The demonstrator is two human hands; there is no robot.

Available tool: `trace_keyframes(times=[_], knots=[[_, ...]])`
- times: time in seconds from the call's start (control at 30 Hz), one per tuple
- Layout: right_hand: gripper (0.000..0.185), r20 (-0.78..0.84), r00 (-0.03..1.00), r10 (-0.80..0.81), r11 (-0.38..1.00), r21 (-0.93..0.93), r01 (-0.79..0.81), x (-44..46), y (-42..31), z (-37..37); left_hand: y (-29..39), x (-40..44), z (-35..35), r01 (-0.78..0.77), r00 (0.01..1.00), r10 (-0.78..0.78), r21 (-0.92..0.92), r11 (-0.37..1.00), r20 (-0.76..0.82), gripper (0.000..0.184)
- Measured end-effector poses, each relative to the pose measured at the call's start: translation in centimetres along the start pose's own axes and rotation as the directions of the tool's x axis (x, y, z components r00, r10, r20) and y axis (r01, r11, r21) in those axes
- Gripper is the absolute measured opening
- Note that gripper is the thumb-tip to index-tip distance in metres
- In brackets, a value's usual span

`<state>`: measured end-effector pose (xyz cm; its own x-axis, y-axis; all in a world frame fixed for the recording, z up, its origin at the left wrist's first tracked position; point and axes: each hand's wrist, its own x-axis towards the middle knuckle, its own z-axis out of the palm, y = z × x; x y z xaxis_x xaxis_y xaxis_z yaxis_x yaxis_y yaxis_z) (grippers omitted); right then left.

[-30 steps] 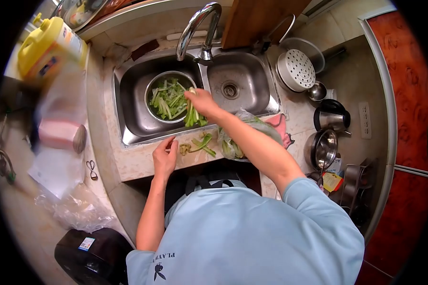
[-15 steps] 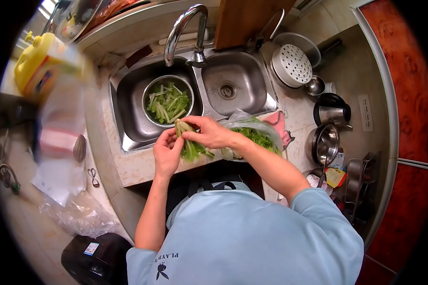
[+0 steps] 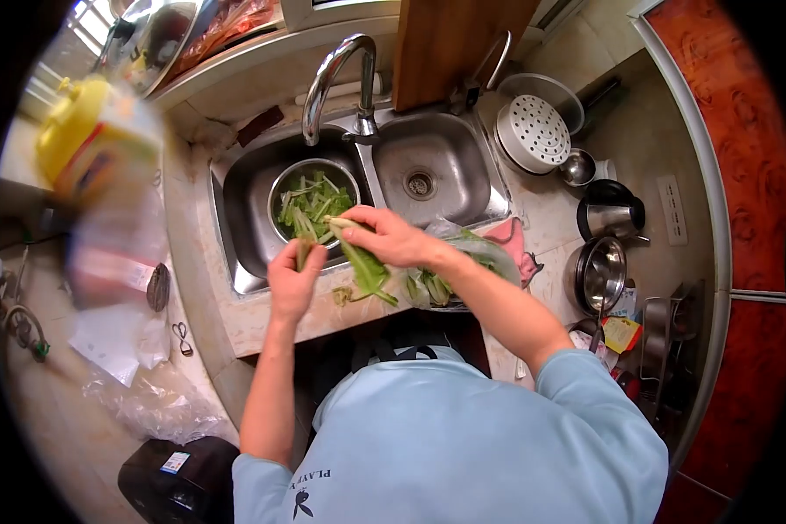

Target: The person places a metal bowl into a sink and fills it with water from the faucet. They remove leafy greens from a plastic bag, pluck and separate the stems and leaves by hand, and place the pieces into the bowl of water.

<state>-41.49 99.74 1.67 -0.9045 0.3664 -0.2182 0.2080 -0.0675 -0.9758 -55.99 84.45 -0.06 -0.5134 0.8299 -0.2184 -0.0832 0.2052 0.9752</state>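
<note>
My right hand (image 3: pixel 384 237) pinches the pale stem end of a leafy green stalk (image 3: pixel 367 269), whose leaves hang over the counter edge. Just left of it, my left hand (image 3: pixel 294 278) is closed on a small piece of green stalk (image 3: pixel 303 251). Behind both hands, a round metal bowl (image 3: pixel 275 188) of cut greens (image 3: pixel 310 203) sits in the left sink basin. Discarded scraps (image 3: pixel 344 295) lie on the counter below my hands. A clear plastic bag (image 3: pixel 424 284) with more greens rests beside my right forearm.
A chrome faucet (image 3: pixel 365 87) arches over the double sink (image 3: pixel 437 144). To the right are a white perforated steamer (image 3: pixel 534 133), a pink cloth (image 3: pixel 515 246), a kettle (image 3: pixel 607 214) and metal bowls (image 3: pixel 603 269). At left stand a yellow jug (image 3: pixel 87 144) and a black bin (image 3: pixel 179 480).
The right hand brought a bunch of greens from the bowl's edge to the left hand. The hands have since moved apart, each holding part of the greens, and the view has shifted slightly.
</note>
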Motion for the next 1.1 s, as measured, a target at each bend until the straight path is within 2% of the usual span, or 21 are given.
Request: trace_keyframes(times=[0.03,0.13,0.23,0.27,0.33,0.37,0.4,0.47,0.5,0.53,0.6,0.63,0.67,0.73,0.77,0.8,0.87,0.9,0.97,1.07,1.1], knots=[[0.032,-0.129,0.984,-0.119,0.993,-0.013,0.118,0.1,0.1,1.4,0.5,-0.2,1.6,-0.078,0.997,0.076,-0.128,0.989,-0.02,0.02],[0.027,-0.237,0.95,-0.202,0.977,0.022,0.213,0.3,0.1,3.1,1.4,-1.1,3.3,-0.107,0.994,0.105,-0.127,0.986,-0.025,0.027],[0.023,-0.089,0.99,-0.113,0.991,0.066,0.12,0.2,-0.2,1.7,0.7,-1.1,2.1,-0.023,1.0,0.024,-0.071,0.997,0.018,0.025],[0.023,-0.089,0.99,-0.111,0.991,0.065,0.117,0.1,-0.5,1.3,0.5,-1.2,1.9,-0.022,1.0,0.023,-0.073,0.997,0.018,0.025],[0.023,0.065,0.998,-0.007,0.977,-0.21,0.021,-0.1,-1.9,0.5,1.5,-1.2,1.8,-0.042,0.999,0.045,-0.11,0.993,0.028,0.02],[0.023,0.074,0.995,-0.061,0.952,-0.297,0.081,-0.1,-2.2,0.5,1.1,-1.0,1.6,0.046,0.997,-0.034,-0.187,0.981,0.066,0.021],[0.023,0.073,0.995,-0.061,0.952,-0.296,0.08,0.2,-2.0,0.1,0.9,-0.8,1.2,0.046,0.997,-0.034,-0.187,0.981,0.066,0.021],[0.024,0.141,0.969,-0.202,0.754,-0.609,0.246,0.8,-1.2,-1.1,0.6,-0.4,-0.2,0.158,0.981,-0.14,-0.143,0.977,0.132,0.02],[0.024,0.174,0.977,-0.127,0.779,-0.593,0.206,0.6,-1.8,-1.8,1.2,-0.2,-1.3,0.254,0.95,-0.214,-0.161,0.954,0.226,0.017],[0.024,0.172,0.977,-0.127,0.777,-0.595,0.206,0.4,-2.3,-2.5,1.0,0.0,-2.2,0.315,0.927,-0.264,-0.171,0.934,0.264,0.012],[0.025,0.166,0.98,0.106,0.896,-0.444,-0.022,0.0,-3.2,-3.5,0.2,0.4,-4.0,0.38,0.894,-0.299,-0.21,0.901,0.335,0.014],[0.022,0.163,0.977,0.14,0.926,-0.37,-0.071,0.4,-2.5,-4.1,-0.3,0.6,-4.4,0.371,0.899,-0.234,-0.36,0.856,0.371,0.015],[0.022,0.166,0.977,0.133,0.924,-0.377,-0.062,0.7,-2.1,-3.8,-0.8,0.5,-4.2,0.361,0.903,-0.225,-0.363,0.859,0.366,0.015],[0.017,0.04,0.994,0.098,0.99,0.103,-0.101,0.3,-1.3,-1.5,0.6,-0.5,-1.4,0.329,0.942,-0.245,-0.478,0.814,0.23,0.019],[0.015,0.009,0.997,0.082,0.96,0.268,-0.081,0.2,-1.3,-0.3,-0.4,-0.4,-0.4,0.252,0.964,-0.184,-0.442,0.861,0.192,0.027],[0.016,-0.061,0.998,0.007,0.928,0.373,0.016,0.7,0.1,1.0,-1.2,-0.4,0.9,0.159,0.987,-0.131,-0.413,0.897,0.095,0.035],[0.022,-0.205,0.978,-0.035,0.997,0.053,0.047,0.7,-0.3,2.1,-0.8,-0.4,3.0,0.002,1.0,-0.012,-0.421,0.907,-0.021,0.038],[0.022,-0.204,0.978,-0.035,0.998,0.053,0.047,0.7,0.1,2.4,-0.7,-0.5,2.9,0.002,1.0,-0.012,-0.421,0.907,-0.022,0.038],[0.022,-0.205,0.951,-0.23,0.971,-0.109,0.212,0.9,1.1,2.7,-0.4,-0.7,2.8,0.019,1.0,-0.019,-0.281,0.96,0.005,0.036],[0.022,-0.118,0.98,-0.158,0.987,-0.063,0.151,0.7,0.4,1.9,0.0,-0.6,2.1,0.12,0.993,-0.104,-0.387,0.914,0.063,0.027],[0.024,-0.091,0.984,-0.151,0.979,-0.15,0.136,0.7,0.0,1.4,0.0,-0.7,1.7,0.214,0.976,-0.173,-0.429,0.877,0.134,0.025]])
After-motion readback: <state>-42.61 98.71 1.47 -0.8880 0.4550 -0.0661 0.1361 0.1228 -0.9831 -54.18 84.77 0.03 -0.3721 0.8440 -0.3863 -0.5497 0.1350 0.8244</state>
